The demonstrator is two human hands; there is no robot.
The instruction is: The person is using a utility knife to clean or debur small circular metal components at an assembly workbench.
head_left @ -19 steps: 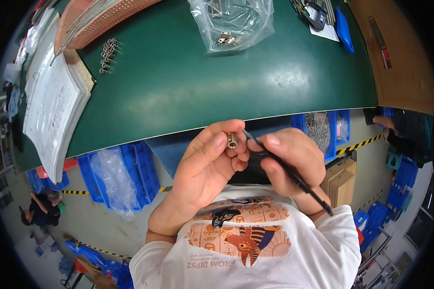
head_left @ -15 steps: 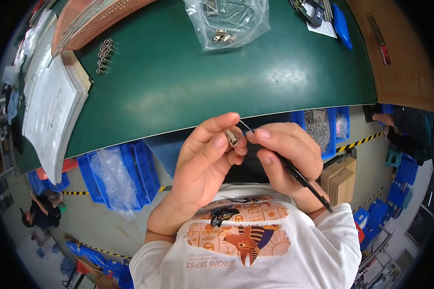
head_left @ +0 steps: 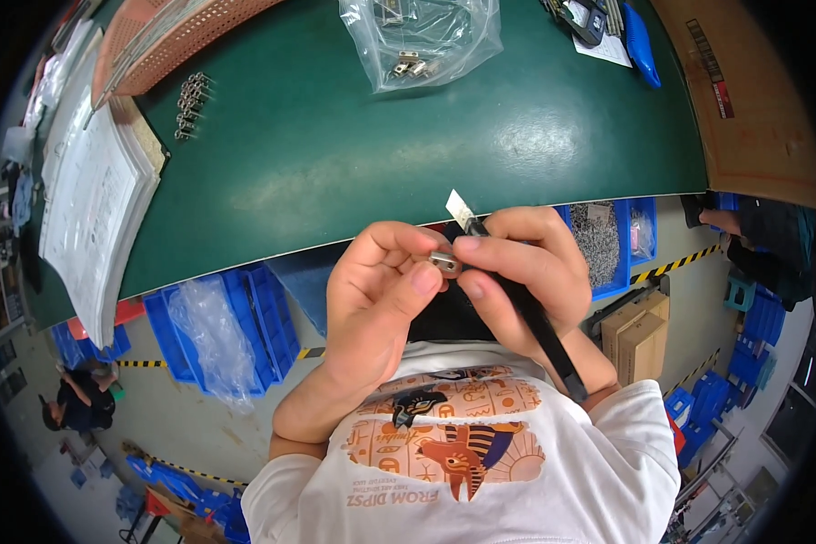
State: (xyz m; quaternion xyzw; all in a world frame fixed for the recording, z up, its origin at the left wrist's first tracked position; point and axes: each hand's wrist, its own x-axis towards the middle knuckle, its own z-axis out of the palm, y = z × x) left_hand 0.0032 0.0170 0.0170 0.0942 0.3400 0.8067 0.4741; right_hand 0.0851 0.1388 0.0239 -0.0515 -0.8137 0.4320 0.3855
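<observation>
Between the thumb and fingers of my left hand is a small silvery metal fitting, a short cylinder with small holes. My right hand is closed round a black utility knife. Its bare blade points up and away, toward the table edge, and its handle slants back toward my right forearm. The right fingertips meet the fitting's right side. Both hands are held in front of my chest, just short of the green table. Similar metal pieces lie in a clear plastic bag.
Small metal pieces stand clustered on the table's left, near a pink perforated basket and a paper stack. Blue bins sit below the table edge. A cardboard box is at the right. Another person is beyond.
The knife has turned in my right hand, so its blade shows broad side instead of edge-on. The fitting has tilted sideways in my left fingers, and the right fingertips have closed in on it.
</observation>
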